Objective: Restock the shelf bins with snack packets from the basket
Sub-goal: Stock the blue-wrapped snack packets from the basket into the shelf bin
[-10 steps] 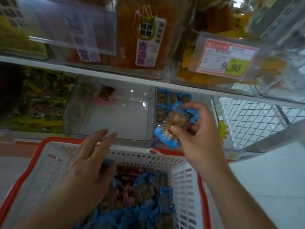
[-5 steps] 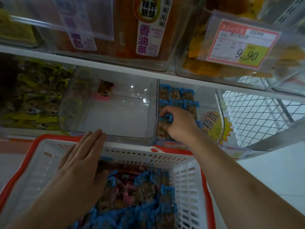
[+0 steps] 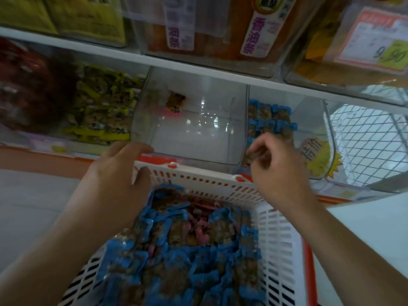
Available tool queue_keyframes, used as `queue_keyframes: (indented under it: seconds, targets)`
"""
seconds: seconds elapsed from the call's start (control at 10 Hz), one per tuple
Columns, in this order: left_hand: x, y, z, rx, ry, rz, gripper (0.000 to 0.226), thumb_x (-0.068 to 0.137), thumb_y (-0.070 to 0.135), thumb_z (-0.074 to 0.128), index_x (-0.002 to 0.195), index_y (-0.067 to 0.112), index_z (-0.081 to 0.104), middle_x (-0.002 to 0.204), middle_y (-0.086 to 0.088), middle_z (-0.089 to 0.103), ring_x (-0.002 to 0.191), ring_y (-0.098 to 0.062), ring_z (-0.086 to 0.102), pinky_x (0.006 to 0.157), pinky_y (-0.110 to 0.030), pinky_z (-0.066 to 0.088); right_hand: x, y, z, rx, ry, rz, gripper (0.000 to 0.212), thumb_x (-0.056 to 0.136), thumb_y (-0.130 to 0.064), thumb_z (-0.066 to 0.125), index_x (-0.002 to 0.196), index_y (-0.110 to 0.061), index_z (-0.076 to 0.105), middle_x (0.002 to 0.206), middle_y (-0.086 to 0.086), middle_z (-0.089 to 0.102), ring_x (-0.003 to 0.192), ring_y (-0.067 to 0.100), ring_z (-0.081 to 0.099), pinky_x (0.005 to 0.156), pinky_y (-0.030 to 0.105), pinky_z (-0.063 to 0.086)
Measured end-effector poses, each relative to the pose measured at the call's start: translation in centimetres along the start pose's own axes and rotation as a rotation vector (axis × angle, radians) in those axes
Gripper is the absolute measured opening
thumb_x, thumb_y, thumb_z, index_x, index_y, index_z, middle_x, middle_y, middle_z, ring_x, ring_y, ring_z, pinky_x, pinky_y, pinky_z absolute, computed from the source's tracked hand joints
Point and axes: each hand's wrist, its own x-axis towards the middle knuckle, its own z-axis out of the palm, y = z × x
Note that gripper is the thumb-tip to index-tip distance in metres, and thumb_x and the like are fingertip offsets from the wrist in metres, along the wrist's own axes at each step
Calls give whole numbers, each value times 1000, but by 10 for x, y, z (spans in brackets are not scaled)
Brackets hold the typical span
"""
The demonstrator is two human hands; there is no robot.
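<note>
restocking: the step in hand looks like the gap between two loads; the right hand hangs over the far rim of the basket, just in front of the blue-packet bin.
right hand: fingers curled loosely downward, thumb near the fingertips; whether it pinches a packet i cannot tell, the fingers hide whatever is under them.
left hand: the left hand grips the far-left rim of the basket, fingers draped over the edge, thumb down inside the wall, steadying it.
snack packets: the blue packets lie heaped in the basket below both hands, with pink packets mixed in near the middle.
next move: my guess is the right hand should drop back and down into the heap, close on a few blue packets, then lift them forward over the rim into the bin just beyond its knuckles, laying them flat on the rows already there.
care: the packets look slippery and loose, so a small handful should carry better than a big one.
count, hands: two.
count, baskets: one, white with an orange rim.
count, bins on the lower shelf: four in view; a yellow-packet bin past the left hand, a nearly bare middle bin between the hands holding one lone packet, the blue-packet bin, and one more clear bin to the right.
count, packets: too many and too blurred in the basket to number; roughly two rows in the blue-packet bin.
</note>
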Motion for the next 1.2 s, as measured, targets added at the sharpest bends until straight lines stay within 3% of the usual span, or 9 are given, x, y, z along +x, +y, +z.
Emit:
queue_keyframes:
  seconds: [0.1, 0.2, 0.3, 0.4, 0.6, 0.7, 0.9, 1.0, 1.2]
  targets:
    - [-3, -31, -17, 54, 5, -199, 45, 95, 17, 63, 139, 20, 54, 135, -9, 55, 113, -33, 58, 84, -42, 47, -41, -33, 28, -16, -346, -37, 22, 93, -7, 60, 97, -28, 58, 95, -10, 60, 87, 7, 56, 72, 27, 51]
    - [-11, -61, -15, 114, -190, -356, 35, 98, 16, 58, 131, 7, 50, 119, -21, 60, 105, -40, 61, 83, -46, 50, -57, -47, 88, -178, -661, -16, 27, 103, -21, 53, 127, -32, 55, 130, -10, 57, 115, 12, 55, 100, 33, 52]
    - [-18, -74, -12, 275, -359, -315, 21, 102, 16, 50, 120, 10, 42, 91, -7, 60, 78, -25, 64, 71, -40, 55, -55, -47, 147, -257, -796, 3, 55, 108, -23, 51, 161, -23, 36, 165, -4, 34, 150, 21, 35, 125, 38, 29]
    - [-13, -85, -12, 261, -273, -291, 24, 98, 19, 53, 117, 11, 43, 80, -3, 55, 73, -27, 58, 69, -39, 52, -53, -36, 193, -322, -858, 71, 65, 108, -20, 49, 167, -19, 23, 174, 5, 21, 157, 26, 27, 129, 39, 27]
    - [-8, -79, -15, 147, -304, -351, 22, 97, 26, 54, 112, 10, 51, 93, -10, 59, 84, -32, 59, 76, -44, 54, -52, -44, 192, -345, -619, 62, 43, 106, -19, 56, 148, -29, 60, 144, -3, 62, 132, 20, 57, 116, 35, 46]
    - [-2, -75, -25, 130, -314, -347, 27, 97, 29, 56, 121, 15, 54, 114, -10, 54, 95, -27, 55, 78, -39, 51, -52, -52, 161, -230, -607, 93, 31, 105, -35, 62, 136, -37, 69, 139, -14, 64, 129, 11, 58, 116, 32, 44]
    - [-5, -42, -26, -100, -261, -262, 14, 99, 37, 56, 98, 29, 68, 91, 8, 73, 67, -9, 68, 51, -25, 52, -71, -62, 78, 30, -431, 141, 28, 101, -28, 71, 123, -45, 76, 108, -47, 58, 108, -12, 59, 106, 8, 42]
    - [-13, -19, -9, -397, -448, -310, 31, 99, 44, 60, 90, 18, 75, 77, 0, 77, 63, -15, 74, 65, -43, 65, -83, -60, 45, 117, -271, 6, 45, 93, -2, 75, 122, -36, 79, 119, -41, 64, 116, -13, 61, 106, 10, 46]
    - [-21, 10, 24, -628, -434, -355, 12, 94, 36, 72, 85, 28, 76, 83, 10, 79, 78, -13, 77, 82, -42, 63, -89, -56, 19, 211, -300, -25, 60, 73, -12, 61, 128, -33, 76, 130, -39, 57, 123, -19, 50, 101, 0, 36]
